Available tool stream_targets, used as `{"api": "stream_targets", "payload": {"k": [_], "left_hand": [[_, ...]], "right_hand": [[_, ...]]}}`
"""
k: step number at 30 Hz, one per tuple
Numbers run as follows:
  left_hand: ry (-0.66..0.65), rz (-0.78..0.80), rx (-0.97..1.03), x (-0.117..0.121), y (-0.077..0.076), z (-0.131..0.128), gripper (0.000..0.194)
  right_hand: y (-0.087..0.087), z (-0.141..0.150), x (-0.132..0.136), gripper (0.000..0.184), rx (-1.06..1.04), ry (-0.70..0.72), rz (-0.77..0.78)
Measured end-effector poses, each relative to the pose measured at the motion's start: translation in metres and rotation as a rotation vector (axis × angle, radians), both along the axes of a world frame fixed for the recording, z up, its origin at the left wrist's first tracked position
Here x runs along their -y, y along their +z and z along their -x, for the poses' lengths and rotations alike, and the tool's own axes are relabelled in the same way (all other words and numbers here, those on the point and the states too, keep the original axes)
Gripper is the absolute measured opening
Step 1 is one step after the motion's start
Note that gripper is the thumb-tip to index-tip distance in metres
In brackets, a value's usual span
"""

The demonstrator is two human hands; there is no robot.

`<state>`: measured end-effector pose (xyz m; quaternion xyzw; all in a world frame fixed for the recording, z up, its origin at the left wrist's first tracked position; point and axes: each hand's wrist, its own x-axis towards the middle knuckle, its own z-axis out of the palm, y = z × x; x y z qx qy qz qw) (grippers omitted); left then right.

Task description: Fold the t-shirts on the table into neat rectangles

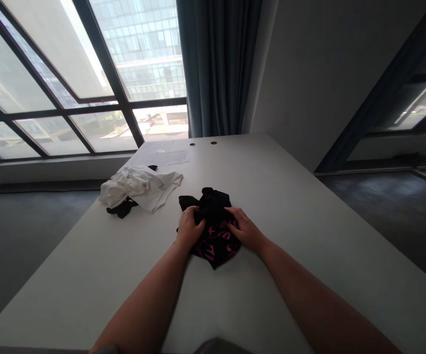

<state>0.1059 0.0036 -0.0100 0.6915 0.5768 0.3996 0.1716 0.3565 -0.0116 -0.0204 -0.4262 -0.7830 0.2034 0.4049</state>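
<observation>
A crumpled black garment (214, 241) with pink lettering lies bunched on the white table (271, 196); its exact kind is hard to tell. My left hand (191, 227) is closed on its left side, with the thumb on top and the fingertips partly hidden in the cloth. Opposite it, my right hand (245, 228) grips the right side in the same way, thumb over the printed part. Between the hands and beyond them, the plain black cloth rises in loose folds. A pointed corner of the printed cloth faces me.
On the left edge of the table, a heap of white clothing (139, 187) rests with black cloth (122, 207) poking out beneath. Papers (161, 156) lie behind it. Two round holes sit near the far edge, before a blue curtain (218, 69) and windows.
</observation>
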Motion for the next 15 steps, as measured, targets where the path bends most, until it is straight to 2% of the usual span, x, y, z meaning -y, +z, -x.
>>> {"api": "stream_targets", "payload": {"k": [5,9,12,15], "left_hand": [[0.027,-0.031,0.030,0.000,-0.005,-0.003,0.076],[0.114,-0.035,-0.034,0.001,-0.008,-0.005,0.082],[0.242,0.056,-0.111,0.001,-0.009,-0.006,0.089],[0.259,0.142,-0.173,0.000,-0.008,-0.005,0.088]], "right_hand": [[-0.003,0.003,0.002,0.061,0.063,-0.039,0.048],[-0.010,0.006,0.001,0.070,0.089,-0.106,0.107],[-0.011,0.005,-0.001,0.079,0.074,-0.095,0.145],[-0.009,0.003,-0.002,0.083,0.025,-0.084,0.153]]}}
